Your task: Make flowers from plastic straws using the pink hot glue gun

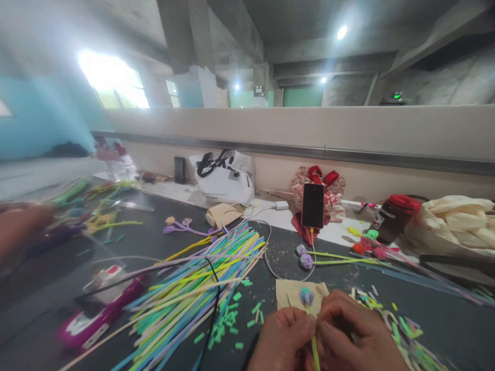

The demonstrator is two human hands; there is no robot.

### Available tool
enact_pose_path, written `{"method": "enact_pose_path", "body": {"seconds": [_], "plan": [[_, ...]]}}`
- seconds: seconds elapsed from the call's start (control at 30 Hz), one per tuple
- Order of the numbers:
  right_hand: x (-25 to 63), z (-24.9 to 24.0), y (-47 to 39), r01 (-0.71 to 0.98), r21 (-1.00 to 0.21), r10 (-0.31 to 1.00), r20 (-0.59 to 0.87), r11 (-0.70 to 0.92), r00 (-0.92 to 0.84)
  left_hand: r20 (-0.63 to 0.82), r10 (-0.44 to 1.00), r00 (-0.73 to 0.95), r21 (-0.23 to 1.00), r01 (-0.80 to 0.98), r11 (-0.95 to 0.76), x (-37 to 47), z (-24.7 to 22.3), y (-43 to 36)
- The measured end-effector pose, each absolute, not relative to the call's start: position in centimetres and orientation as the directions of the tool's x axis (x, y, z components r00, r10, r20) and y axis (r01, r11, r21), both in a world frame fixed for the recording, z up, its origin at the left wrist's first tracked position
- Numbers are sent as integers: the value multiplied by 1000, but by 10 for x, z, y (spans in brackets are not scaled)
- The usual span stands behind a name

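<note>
Low in the middle, both my hands work at a pipe-cleaner flower with a small blue and purple head on a yellow-green stem. My left hand pinches the stem just below the head from the left. From the right, my right hand has its fingers pressed together at the same stem; its fingertips are partly hidden. Behind the flower head lies a beige paper square. Short green cut pieces are scattered left of my hands, and mixed coloured pieces lie to the right.
A large pile of coloured pipe cleaners spreads left, beside a magenta and white tool. A phone on a cable leans against a red patterned bag. Finished-looking purple flowers lie behind my hands. Another person's blurred hand is far left.
</note>
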State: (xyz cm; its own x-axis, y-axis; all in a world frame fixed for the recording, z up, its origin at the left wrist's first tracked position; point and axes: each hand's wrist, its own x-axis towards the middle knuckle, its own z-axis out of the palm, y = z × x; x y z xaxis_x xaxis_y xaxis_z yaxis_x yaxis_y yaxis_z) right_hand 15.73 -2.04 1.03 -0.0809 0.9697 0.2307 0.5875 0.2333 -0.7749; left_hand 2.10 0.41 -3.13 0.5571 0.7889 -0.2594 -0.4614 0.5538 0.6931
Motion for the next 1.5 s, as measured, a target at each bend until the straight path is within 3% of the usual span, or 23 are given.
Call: {"method": "enact_pose_path", "body": {"seconds": [0.13,0.23,0.33,0.5,0.63,0.73,0.87,1.03,1.2,1.5], "plan": [[155,9,-20,436,-898,997,73,65,3,-256,787,561,704,-450,550,20,-30,4],[154,5,-18,140,-980,988,-147,-140,-43,-280,797,536,701,-453,551,19,-32,5],[154,-1,-17,-130,-945,952,-287,-299,-103,-316,793,521,710,-425,562,19,-33,5],[154,-11,-14,-373,-844,918,-309,-385,-249,-307,781,543,695,-433,574,18,-29,3],[154,-7,-16,-419,-831,925,-273,-366,-266,-324,759,564,682,-417,601,17,-24,4],[154,6,-18,-324,-888,941,-277,-328,-194,-328,720,611,669,-388,634,17,-23,7],[160,23,-17,33,-986,978,-164,-161,-128,-308,645,700,653,-338,678,16,-25,9],[171,38,-16,444,-873,968,104,200,-230,-303,631,714,615,-359,702,17,-30,9],[189,47,-12,506,-836,970,120,214,-213,-306,623,720,646,-324,692,17,-22,8],[204,55,-9,567,-759,925,119,319,-361,-498,580,645,708,-85,701,16,-12,5]]}}
